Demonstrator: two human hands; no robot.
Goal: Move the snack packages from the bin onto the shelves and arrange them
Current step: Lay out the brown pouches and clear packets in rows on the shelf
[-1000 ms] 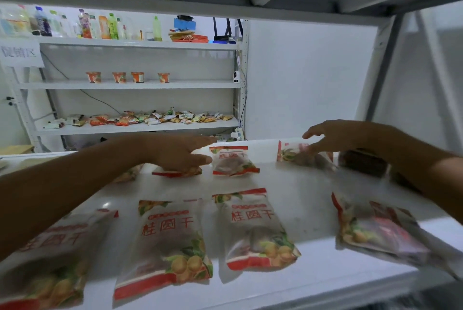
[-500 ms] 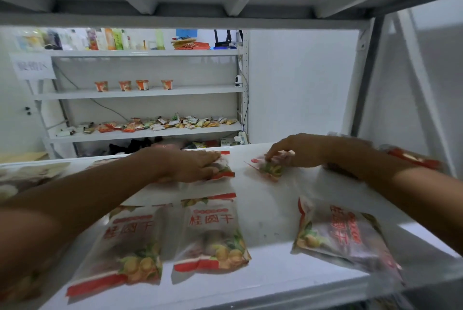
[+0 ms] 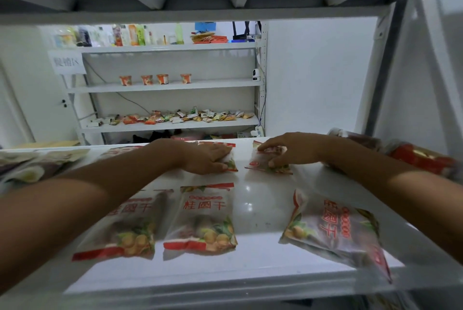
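Several clear snack packages with red bands and yellow fruit print lie on the white shelf [image 3: 260,212]. My left hand [image 3: 208,159] rests flat on a back-row package [image 3: 231,163], fingers straight. Just to its right, my right hand [image 3: 293,151] arches over another back-row package [image 3: 263,164], fingertips at its far corner and thumb on its near edge. In the front row lie two straight packages [image 3: 120,224] [image 3: 200,219] and, to the right, a tilted package [image 3: 335,232].
More packages pile at the shelf's right end [image 3: 426,159] and left end [image 3: 32,166]. The shelf board above [image 3: 225,14] hangs low, and a grey upright post [image 3: 385,71] stands at the right. A far shelving unit [image 3: 170,86] holds cups, sweets and bottles.
My right hand reached to a package at the back right, took hold of it and drew it left beside the one under my left hand. My left hand shifted right onto its package.
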